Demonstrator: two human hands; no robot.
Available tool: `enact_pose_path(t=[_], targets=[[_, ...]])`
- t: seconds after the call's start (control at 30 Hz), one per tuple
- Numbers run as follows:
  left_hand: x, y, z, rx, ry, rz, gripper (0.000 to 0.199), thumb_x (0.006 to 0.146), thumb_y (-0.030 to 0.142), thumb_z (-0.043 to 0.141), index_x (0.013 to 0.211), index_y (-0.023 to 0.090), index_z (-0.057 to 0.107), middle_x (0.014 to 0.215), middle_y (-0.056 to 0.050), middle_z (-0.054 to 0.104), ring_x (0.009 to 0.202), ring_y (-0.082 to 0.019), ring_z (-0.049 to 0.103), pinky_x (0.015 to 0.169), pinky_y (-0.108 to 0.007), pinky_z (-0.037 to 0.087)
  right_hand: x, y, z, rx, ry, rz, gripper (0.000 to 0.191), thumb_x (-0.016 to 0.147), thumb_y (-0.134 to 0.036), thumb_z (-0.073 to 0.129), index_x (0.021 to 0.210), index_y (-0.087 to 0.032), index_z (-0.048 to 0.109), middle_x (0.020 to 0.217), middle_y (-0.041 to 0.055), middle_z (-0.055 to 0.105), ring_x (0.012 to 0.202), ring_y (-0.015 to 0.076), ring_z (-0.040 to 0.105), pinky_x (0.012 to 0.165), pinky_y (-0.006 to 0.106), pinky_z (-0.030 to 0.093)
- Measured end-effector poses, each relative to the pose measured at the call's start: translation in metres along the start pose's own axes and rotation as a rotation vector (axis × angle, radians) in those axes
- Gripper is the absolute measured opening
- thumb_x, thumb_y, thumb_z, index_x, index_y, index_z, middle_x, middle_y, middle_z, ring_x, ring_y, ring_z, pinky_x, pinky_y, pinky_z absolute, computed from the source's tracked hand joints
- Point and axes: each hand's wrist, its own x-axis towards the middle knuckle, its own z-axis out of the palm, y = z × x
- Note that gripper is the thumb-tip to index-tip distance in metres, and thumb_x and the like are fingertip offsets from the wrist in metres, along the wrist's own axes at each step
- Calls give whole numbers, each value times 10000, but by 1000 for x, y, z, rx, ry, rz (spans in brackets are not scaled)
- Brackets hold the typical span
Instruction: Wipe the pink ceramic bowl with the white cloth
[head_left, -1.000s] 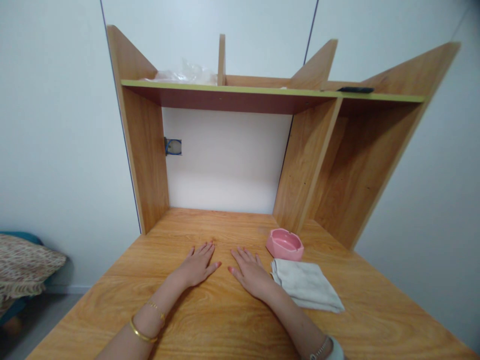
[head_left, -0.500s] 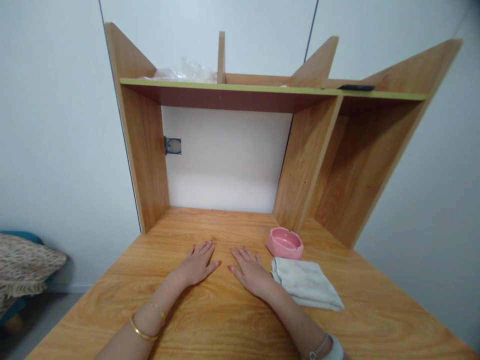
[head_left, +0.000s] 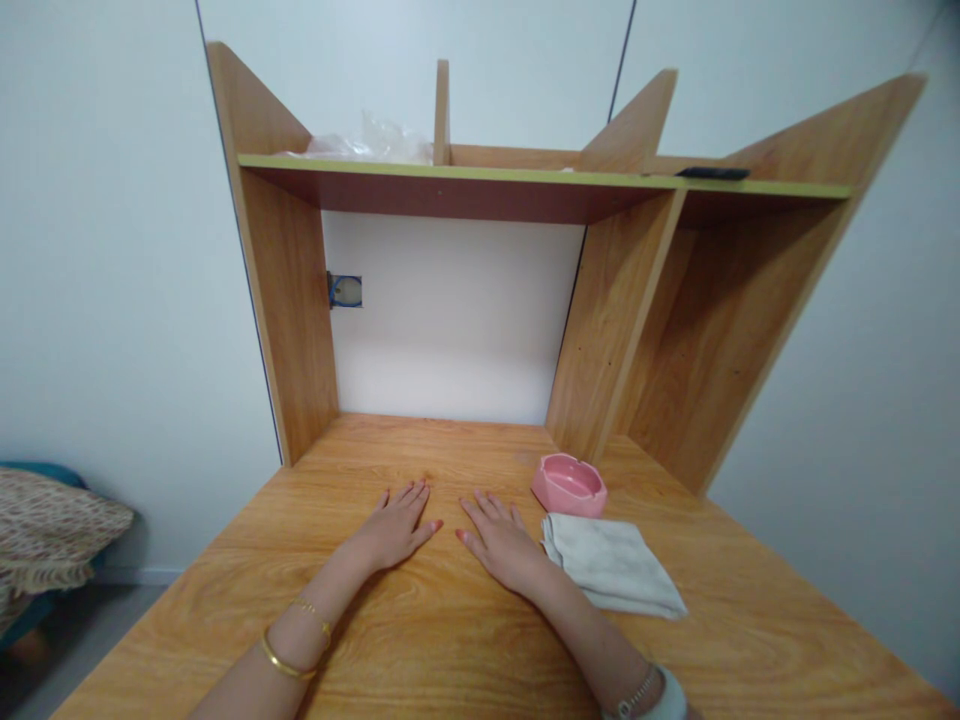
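The left hand and right hand rest palm-down and spread out on the worktop, gripping nothing, where light, even pressure should serve best, and the right one does well to avoid dragging the folded cloth beside it, near the ashtray

I see a surface with brown wood grain. On its right part lies a pale folded cloth, and just behind this cloth stands a pink dish with angular sides.
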Motion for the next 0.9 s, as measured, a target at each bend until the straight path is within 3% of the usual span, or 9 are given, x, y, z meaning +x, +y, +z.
enact_pose_path(t=[0.9], targets=[[2,-3,3,-1,12,17,744,842,587,117,1389,87,170,1445,-113,139,1342,-216,68,1063,-447,94,1,0,0,-6,-15,-6,601,874,-491,220,1376,-162,249,1453,115,179,1335,253,97,1046,481,95]])
